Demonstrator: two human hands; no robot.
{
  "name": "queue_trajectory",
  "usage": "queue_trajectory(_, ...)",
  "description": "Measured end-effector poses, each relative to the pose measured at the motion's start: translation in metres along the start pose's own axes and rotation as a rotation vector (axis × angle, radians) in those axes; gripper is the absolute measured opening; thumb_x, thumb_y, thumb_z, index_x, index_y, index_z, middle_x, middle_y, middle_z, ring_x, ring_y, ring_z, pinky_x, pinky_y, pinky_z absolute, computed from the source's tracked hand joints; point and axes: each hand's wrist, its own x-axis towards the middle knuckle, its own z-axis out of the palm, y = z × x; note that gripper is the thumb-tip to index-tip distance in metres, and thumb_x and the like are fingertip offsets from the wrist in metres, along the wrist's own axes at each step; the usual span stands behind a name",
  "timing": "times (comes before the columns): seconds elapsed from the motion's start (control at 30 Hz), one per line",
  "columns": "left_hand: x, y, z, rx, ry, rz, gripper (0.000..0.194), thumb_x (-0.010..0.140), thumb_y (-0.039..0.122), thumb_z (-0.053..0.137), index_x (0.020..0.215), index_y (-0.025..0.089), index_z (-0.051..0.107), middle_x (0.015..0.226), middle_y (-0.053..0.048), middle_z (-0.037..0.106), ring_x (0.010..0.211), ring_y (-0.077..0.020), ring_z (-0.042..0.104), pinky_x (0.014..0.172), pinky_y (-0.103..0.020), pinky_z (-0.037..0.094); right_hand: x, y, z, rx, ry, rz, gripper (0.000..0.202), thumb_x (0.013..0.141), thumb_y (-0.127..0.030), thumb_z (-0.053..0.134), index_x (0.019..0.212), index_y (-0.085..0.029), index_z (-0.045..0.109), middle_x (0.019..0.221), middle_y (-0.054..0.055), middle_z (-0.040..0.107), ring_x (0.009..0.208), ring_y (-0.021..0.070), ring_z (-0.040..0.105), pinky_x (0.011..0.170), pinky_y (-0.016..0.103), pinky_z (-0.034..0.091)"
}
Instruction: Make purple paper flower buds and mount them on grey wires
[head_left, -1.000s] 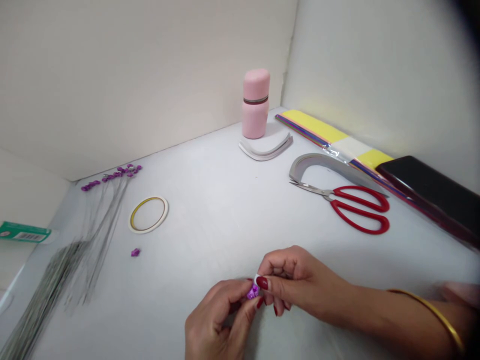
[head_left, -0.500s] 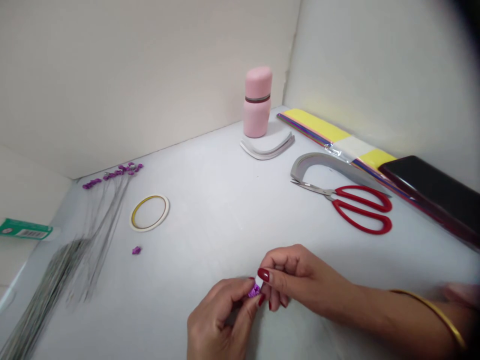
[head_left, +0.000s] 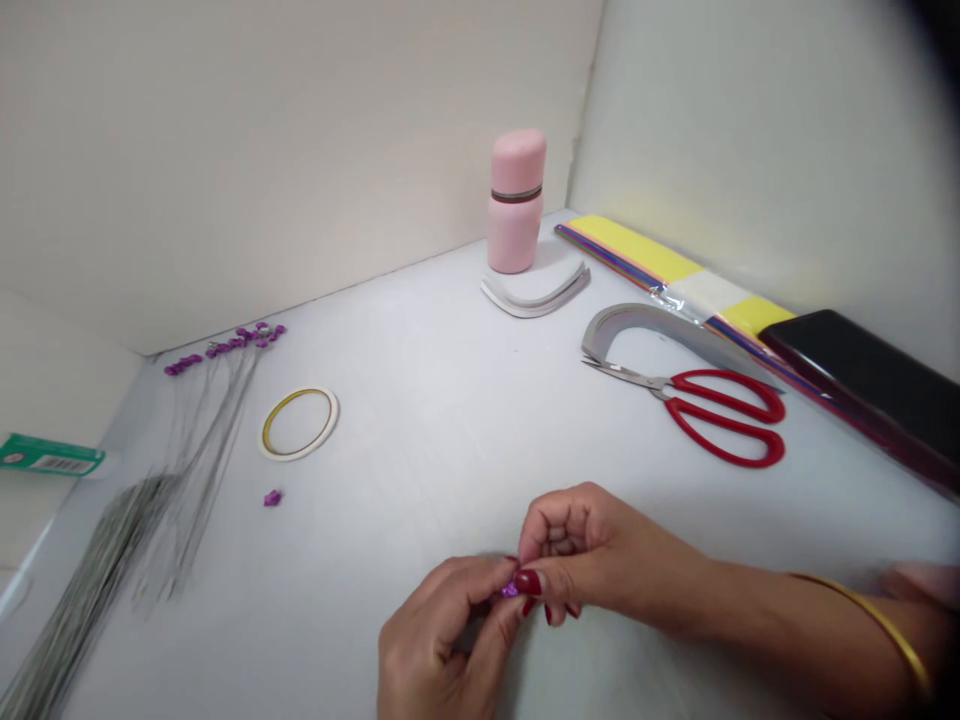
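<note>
At the near side of the worktop (head_left: 420, 430), the left hand (head_left: 450, 630) pinches a small purple piece (head_left: 510, 590) between thumb and forefinger; the right hand (head_left: 592, 550) closes its thumb and fingertip on the same piece. Fingers cover most of it, so its pointing and long axis cannot be told. No wire shows on it, so its shaping looks unfinished. Farther off, toward the left edge, a loose purple piece (head_left: 273, 497) lies apart, apparently formed but unstemmed, just nearer than the tape roll (head_left: 332, 425). By the far left corner, a row of purple heads (head_left: 240, 344) seems done, wire stems running toward the near side.
</note>
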Motion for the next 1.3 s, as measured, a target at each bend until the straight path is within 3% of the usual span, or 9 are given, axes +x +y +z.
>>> queue_trajectory(0.43,-0.001,-0.003,-0.001,-0.027,-0.016,-0.019,0.016,0.075,0.013,0.062,0.088,0.021,0.067,0.078,-0.001,0.07,0.069,-0.0118,0.064,0.063,-0.019,0.051,0.0,-0.001,-0.003,-0.017,-0.053,0.016,0.016,0.071,-0.027,0.066,0.074,-0.013,0.059,0.059,-0.001,0.061,0.052,0.0087,0.055,0.049,0.019,0.039)
queue_trajectory(0.7,0.001,0.0,0.0,-0.009,-0.025,-0.039,0.019,0.074,0.009,0.062,0.088,0.021,0.068,0.079,0.0,0.07,0.071,-0.0112,0.064,0.065,-0.018,0.049,-0.003,0.001,0.004,-0.085,0.052,0.014,0.008,0.073,-0.021,0.059,0.07,-0.015,0.056,0.054,-0.002,0.058,0.049,0.0086,0.052,0.045,0.018,0.034)
queue_trajectory(1.0,0.001,0.002,0.002,-0.087,0.004,-0.095,0.018,0.073,0.011,0.063,0.086,0.023,0.068,0.078,0.001,0.07,0.069,-0.0112,0.064,0.063,-0.018,0.05,-0.003,0.003,0.008,-0.054,0.073,-0.06,0.016,0.072,-0.027,0.064,0.068,-0.014,0.055,0.054,-0.002,0.058,0.048,0.0078,0.05,0.046,0.018,0.034)
queue_trajectory(1.3,0.002,0.006,0.001,-0.146,-0.037,-0.154,0.017,0.072,0.011,0.064,0.082,0.024,0.068,0.073,0.002,0.069,0.064,-0.0112,0.064,0.058,-0.018,0.049,-0.003,0.002,0.008,0.008,0.056,-0.005,0.026,0.065,-0.033,0.072,0.065,-0.015,0.053,0.049,-0.004,0.057,0.044,0.0071,0.049,0.043,0.017,0.033)
